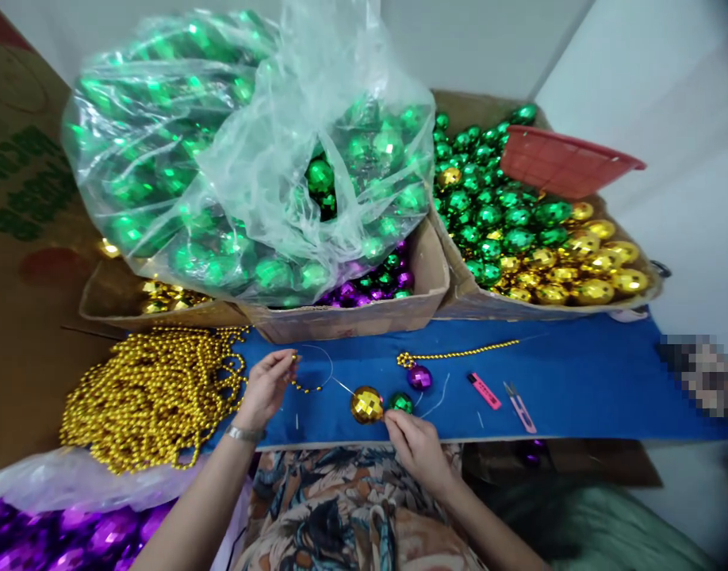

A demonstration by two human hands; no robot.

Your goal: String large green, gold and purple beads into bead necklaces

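My left hand pinches the upper end of a short string of gold beads, whose thin clear thread loops over to the right. A faceted gold ball sits at the other end, with a pale straight piece entering its left side. Closed at the ball's right edge are the fingertips of my right hand; exactly what they pinch there is partly hidden. A green ball lies just behind that hand. Beyond it, a purple ball rests against a gold bead strand stretched out rightward.
On the blue tabletop lie a pink cutter and thread snips. Piled bead strands stand at left. Behind are cardboard boxes of balls, a big plastic bag of green balls and a red basket.
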